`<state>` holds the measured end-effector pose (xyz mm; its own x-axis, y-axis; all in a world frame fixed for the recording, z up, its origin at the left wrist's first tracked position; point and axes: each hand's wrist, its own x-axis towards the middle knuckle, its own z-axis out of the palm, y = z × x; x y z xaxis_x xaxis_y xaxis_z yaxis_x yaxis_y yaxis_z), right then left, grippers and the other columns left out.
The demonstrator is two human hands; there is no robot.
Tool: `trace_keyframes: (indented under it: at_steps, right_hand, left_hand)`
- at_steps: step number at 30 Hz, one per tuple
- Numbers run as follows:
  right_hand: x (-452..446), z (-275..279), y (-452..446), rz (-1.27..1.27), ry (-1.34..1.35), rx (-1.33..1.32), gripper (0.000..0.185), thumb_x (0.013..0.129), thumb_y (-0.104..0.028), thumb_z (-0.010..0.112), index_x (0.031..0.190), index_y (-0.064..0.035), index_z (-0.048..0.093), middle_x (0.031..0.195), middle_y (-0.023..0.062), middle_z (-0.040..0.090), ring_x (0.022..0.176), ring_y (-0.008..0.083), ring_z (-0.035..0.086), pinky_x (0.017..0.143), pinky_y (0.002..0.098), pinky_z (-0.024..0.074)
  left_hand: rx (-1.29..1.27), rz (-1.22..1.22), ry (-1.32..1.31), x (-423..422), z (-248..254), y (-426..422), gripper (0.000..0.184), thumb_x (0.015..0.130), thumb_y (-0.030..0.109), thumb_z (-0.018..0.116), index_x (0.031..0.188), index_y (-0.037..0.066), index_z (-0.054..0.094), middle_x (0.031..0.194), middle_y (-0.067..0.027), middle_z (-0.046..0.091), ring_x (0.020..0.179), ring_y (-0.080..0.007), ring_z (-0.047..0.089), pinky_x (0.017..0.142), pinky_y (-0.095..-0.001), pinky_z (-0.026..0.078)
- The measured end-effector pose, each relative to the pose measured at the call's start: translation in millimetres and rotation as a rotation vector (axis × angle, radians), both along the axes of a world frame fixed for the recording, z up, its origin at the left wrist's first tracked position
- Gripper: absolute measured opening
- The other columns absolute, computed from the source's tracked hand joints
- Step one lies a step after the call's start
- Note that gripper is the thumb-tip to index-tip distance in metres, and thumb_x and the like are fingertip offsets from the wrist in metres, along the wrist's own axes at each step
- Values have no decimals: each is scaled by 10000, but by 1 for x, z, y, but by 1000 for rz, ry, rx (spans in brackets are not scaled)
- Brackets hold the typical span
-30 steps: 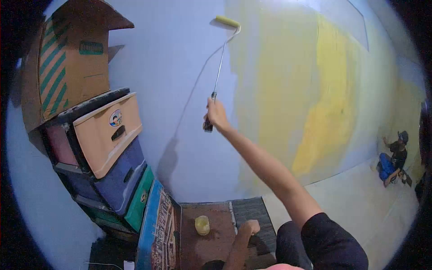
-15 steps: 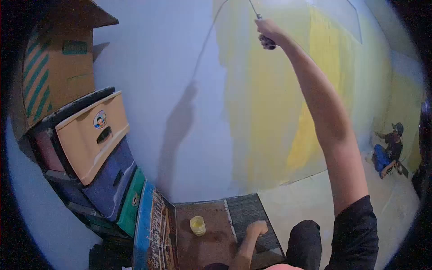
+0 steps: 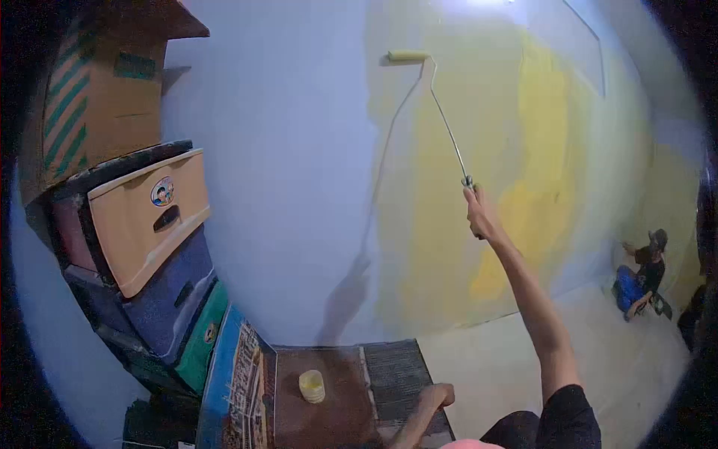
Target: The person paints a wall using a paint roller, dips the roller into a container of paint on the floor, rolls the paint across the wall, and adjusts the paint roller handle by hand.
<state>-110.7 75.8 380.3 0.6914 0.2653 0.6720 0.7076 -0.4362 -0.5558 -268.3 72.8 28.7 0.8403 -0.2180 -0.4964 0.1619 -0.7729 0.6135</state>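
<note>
My right hand [image 3: 482, 213] is wrapped round the handle of a paint roller [image 3: 409, 56], arm stretched toward the wall. The roller's yellow sleeve lies against the painted wall [image 3: 464, 127], near the left border of the yellow area. A long thin wire frame runs from the sleeve down to my grip. Low in the view, my left hand [image 3: 437, 394] is curled into a fist above a dark mat [image 3: 396, 367]; nothing shows in it. To its left, a small tub of yellow paint [image 3: 312, 387] stands on a brown sheet [image 3: 288, 426].
Stacked plastic drawers [image 3: 153, 224] with a cardboard box [image 3: 105, 97] on top stand at the left. A picture panel [image 3: 239, 382] leans beside them. At the far right, a person [image 3: 643, 273] sits on the pale floor [image 3: 501, 359] by the wall.
My right hand has come down from high on the wall, bringing the roller's sleeve into view. My left hand has shifted slightly right and down. The view has tilted a little.
</note>
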Motion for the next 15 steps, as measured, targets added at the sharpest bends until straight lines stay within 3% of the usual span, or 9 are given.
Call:
trace_keyframes:
  at_steps: [1, 4, 5, 7, 10, 11, 13, 14, 15]
  right_hand:
    - [0, -7, -6, 31, 14, 20, 375, 936, -352, 399, 1028, 1, 488, 720, 158, 518, 504, 217, 503, 472, 369, 431]
    - [1, -11, -18, 185, 68, 88, 306, 925, -276, 446, 1089, -20, 476, 719, 93, 489, 484, 167, 472, 430, 328, 401]
    - [-11, -7, -21, 274, 95, 114, 299, 924, -234, 465, 1147, -36, 464, 695, 60, 479, 470, 141, 464, 419, 311, 384]
    - [-41, 12, -38, 285, 93, 129, 344, 929, -160, 472, 1253, -44, 464, 665, 5, 438, 498, 94, 435, 439, 275, 361]
    - [-10, 29, -51, 129, -304, -46, 367, 939, -200, 454, 1260, -22, 459, 891, 234, 608, 702, 363, 596, 709, 426, 477]
    - [-7, 41, -51, 43, -293, -92, 382, 943, -232, 453, 1264, -25, 456, 941, 261, 609, 840, 402, 602, 748, 444, 457]
    - [-12, 66, -50, 44, -309, -94, 376, 945, -237, 445, 1262, -35, 462, 882, 260, 611, 825, 400, 605, 737, 448, 457]
    - [-12, 78, -46, 46, -323, -88, 374, 946, -239, 441, 1261, -40, 465, 853, 260, 612, 817, 399, 607, 732, 450, 457]
    - [-5, 92, -42, -23, -390, -168, 355, 944, -226, 432, 1232, -23, 476, 777, 243, 612, 716, 386, 616, 657, 444, 480]
  left_hand:
    - [-3, 53, 29, -11, 14, 5, 353, 786, 182, 541, 1088, 16, 617, 1106, -192, 622, 984, -312, 618, 761, -438, 502]
    - [87, -138, -196, 26, -57, 7, 298, 764, 61, 474, 990, -5, 657, 1013, -190, 657, 896, -347, 647, 714, -473, 499]
    - [80, -18, -184, 27, -68, 6, 345, 775, 72, 468, 1073, 13, 632, 1118, -204, 613, 999, -363, 612, 796, -472, 493]
    - [145, -17, -202, 2, -23, 13, 384, 774, 78, 473, 1133, 20, 599, 1160, -207, 588, 1048, -359, 590, 844, -473, 477]
    - [122, 76, -91, -9, 14, 28, 397, 802, 116, 459, 1169, 28, 583, 1203, -198, 565, 1104, -354, 560, 896, -481, 457]
    - [106, 97, -89, -14, 21, 30, 388, 811, 126, 451, 1161, 27, 588, 1207, -194, 564, 1105, -354, 560, 896, -483, 457]
    - [159, 16, -56, -8, 10, 32, 440, 781, 141, 441, 1194, 54, 568, 1209, -186, 566, 1090, -353, 566, 897, -465, 461]
    - [158, 108, -95, -2, -3, 32, 423, 781, 144, 443, 1169, 52, 584, 1201, -187, 570, 1083, -354, 570, 894, -467, 463]
    - [157, 195, -136, -23, 27, 32, 408, 781, 146, 445, 1145, 49, 601, 1192, -189, 575, 1076, -356, 573, 890, -468, 465]
